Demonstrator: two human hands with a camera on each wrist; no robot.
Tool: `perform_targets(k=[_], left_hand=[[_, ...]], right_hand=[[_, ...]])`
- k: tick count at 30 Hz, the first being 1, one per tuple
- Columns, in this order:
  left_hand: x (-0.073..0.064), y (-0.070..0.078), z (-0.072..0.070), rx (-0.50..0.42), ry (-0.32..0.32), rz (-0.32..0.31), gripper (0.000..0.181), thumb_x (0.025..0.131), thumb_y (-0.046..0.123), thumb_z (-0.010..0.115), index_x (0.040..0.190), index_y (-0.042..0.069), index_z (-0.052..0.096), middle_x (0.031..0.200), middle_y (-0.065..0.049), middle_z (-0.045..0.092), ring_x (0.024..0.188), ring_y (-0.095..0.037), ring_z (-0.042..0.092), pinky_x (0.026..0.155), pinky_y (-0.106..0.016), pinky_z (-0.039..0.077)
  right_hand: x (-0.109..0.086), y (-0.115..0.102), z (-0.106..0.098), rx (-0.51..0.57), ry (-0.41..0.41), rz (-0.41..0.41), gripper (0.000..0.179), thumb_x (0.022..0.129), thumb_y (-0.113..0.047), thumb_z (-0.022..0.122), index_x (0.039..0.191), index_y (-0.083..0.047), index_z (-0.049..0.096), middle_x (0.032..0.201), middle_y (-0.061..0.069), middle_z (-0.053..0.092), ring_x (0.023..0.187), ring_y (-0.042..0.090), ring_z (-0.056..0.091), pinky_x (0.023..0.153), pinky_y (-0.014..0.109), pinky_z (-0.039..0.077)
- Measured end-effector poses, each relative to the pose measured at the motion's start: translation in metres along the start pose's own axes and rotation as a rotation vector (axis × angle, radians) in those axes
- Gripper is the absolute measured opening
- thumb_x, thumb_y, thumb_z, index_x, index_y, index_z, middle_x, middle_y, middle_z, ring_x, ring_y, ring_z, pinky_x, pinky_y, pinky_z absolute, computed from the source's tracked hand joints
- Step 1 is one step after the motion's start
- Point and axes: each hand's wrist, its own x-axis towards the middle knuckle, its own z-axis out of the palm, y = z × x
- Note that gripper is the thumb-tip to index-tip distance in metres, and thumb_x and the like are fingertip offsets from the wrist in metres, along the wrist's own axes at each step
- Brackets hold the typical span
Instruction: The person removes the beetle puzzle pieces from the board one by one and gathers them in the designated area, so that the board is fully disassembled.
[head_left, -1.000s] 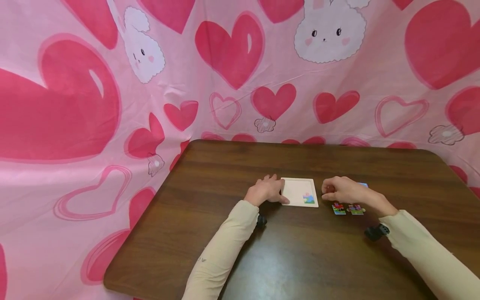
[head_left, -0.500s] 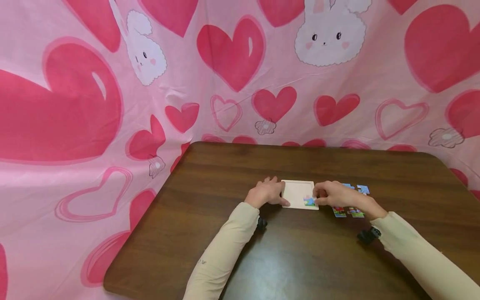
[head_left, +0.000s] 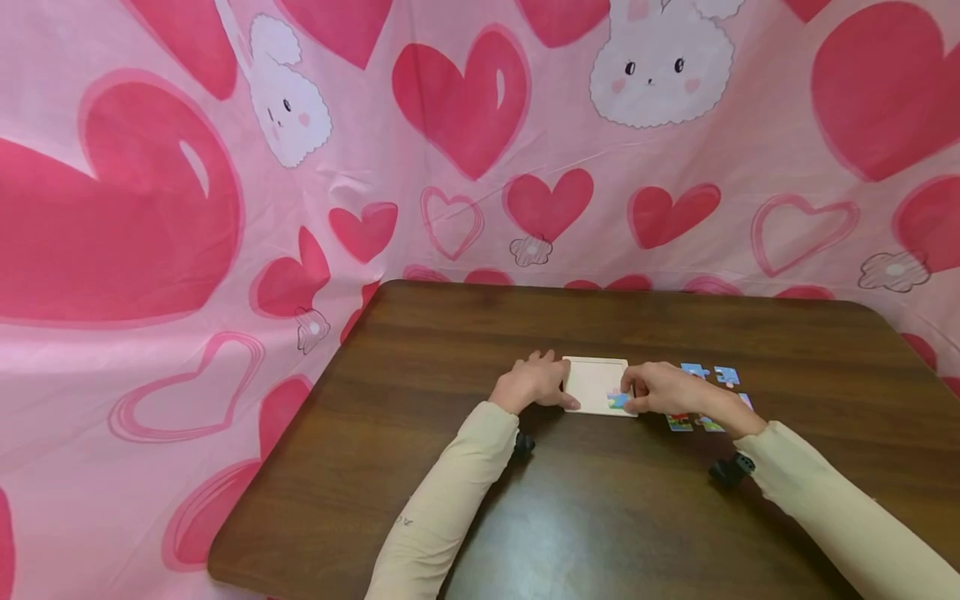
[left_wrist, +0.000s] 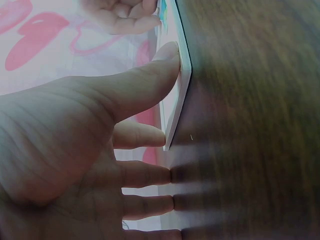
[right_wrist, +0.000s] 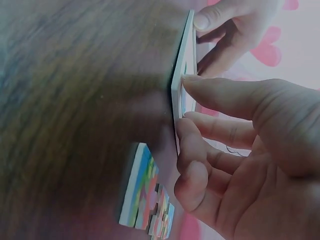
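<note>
A shallow white puzzle tray [head_left: 592, 385] lies flat on the table. In its near right corner sits a blue, green and pink jigsaw piece [head_left: 617, 401]. My left hand [head_left: 531, 382] rests at the tray's left side, thumb on the near rim and index finger at the corner; the left wrist view shows the other fingers straight, tips on the table. My right hand [head_left: 660, 388] is at the tray's right rim. In the right wrist view its thumb [right_wrist: 200, 82] and index finger pinch the jigsaw piece, which they partly cover.
Several loose jigsaw pieces [head_left: 726, 376] lie right of the tray, some hidden under the right hand and wrist. The brown wooden table [head_left: 450, 333] ends at a pink heart-patterned cloth [head_left: 465, 208]. A black wrist camera [head_left: 731, 471] hangs below the right sleeve.
My right hand has moved left from beside the loose pieces to the tray's right corner, uncovering some pieces. My left hand stays at the tray's left side.
</note>
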Motion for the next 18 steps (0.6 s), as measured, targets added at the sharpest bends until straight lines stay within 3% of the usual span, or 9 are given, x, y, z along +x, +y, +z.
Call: perform_targets(k=[18], left_hand=[[-0.0007, 0.0001, -0.001, 0.002, -0.005, 0.008, 0.075, 0.088, 0.058, 0.063, 0.15, 0.024, 0.039, 0.161, -0.007, 0.029, 0.149, -0.03, 0.026, 0.118, -0.049, 0.028]], right_hand=[[0.0067, -0.0004, -0.0018, -0.001, 0.005, 0.06, 0.016, 0.085, -0.02, 0.077, 0.087, -0.01, 0.065, 0.071, -0.004, 0.056, 0.064, 0.01, 0.047, 0.059, 0.025, 0.04]])
